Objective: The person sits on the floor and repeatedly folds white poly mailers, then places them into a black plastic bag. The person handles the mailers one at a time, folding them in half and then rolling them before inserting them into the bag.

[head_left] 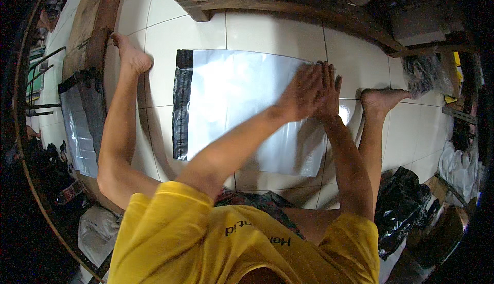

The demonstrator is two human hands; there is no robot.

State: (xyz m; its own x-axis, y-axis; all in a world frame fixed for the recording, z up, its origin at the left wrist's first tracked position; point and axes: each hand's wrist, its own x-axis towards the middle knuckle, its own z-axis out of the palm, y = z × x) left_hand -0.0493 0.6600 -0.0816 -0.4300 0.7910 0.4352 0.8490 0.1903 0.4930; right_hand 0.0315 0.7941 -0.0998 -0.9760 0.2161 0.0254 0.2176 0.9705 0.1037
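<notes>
A white plastic mailing bag point(231, 104) lies flat on the floor between my spread legs, with a black strip point(181, 109) along its left edge. My left hand point(303, 91) reaches across to the bag's right end and presses there with fingers stretched out. Right beside it, my right hand point(328, 91) lies along the same right edge, fingers extended and slightly apart. The two hands touch or overlap at their sides. I see nothing held in either one. Part of the bag's right edge is hidden under them.
Similar grey bags with black edges point(82, 124) lie left of my left leg. A wooden beam point(95, 21) runs behind them, and a wooden frame point(247, 6) crosses the far side. Crumpled black plastic point(404, 201) and white plastic bags point(459, 170) are at right.
</notes>
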